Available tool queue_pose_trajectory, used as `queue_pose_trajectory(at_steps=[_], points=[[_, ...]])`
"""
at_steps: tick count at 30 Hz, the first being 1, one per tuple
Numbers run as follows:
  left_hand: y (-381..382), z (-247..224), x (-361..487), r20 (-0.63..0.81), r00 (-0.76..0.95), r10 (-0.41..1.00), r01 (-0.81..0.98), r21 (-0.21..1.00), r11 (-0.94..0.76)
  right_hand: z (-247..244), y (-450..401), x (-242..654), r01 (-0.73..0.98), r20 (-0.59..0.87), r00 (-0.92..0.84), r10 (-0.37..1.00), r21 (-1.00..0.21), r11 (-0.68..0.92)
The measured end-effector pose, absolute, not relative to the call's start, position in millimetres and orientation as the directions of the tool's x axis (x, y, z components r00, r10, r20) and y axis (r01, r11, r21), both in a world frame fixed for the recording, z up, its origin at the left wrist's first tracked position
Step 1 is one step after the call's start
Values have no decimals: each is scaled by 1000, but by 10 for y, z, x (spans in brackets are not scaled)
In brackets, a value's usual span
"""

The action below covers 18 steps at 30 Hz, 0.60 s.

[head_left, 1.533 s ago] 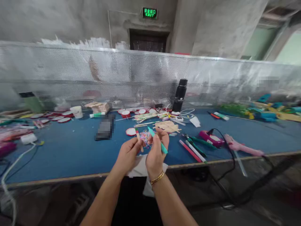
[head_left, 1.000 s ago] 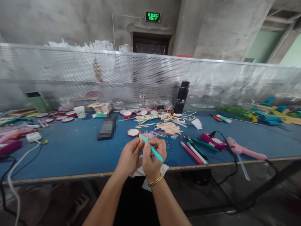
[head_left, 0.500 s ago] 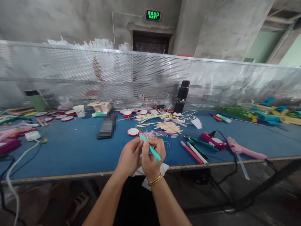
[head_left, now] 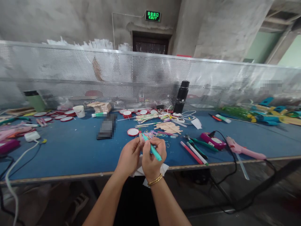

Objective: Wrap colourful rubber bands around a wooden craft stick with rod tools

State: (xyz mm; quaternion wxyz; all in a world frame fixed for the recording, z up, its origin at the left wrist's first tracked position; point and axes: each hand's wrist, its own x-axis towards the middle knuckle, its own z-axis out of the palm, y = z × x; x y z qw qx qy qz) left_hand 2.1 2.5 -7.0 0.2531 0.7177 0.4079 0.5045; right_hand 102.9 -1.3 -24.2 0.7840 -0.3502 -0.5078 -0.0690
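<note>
My left hand pinches the stick, its coloured end up, while my right hand, closed round the teal marker, angles the tip beside it. Just past them on the tabletop lie the loops (a bright tangle). Farther off stands the black bottle, its small white print unreadable. On the wall, the green sign reads "安全出口 EXIT".

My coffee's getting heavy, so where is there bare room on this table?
The widest bare patch of blue table lies between the white adapter and the left hand. A smaller one lies between the white scrap and orange pen. Wooden sticks and colourful bands crowd the middle.
</note>
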Motion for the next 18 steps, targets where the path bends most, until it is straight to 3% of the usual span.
queue_pose_trajectory(at_steps=[18], points=[[51,-133,2,508,167,845,274,799,-535,-242,-13,1020,460,872,419,254,-444,769]])
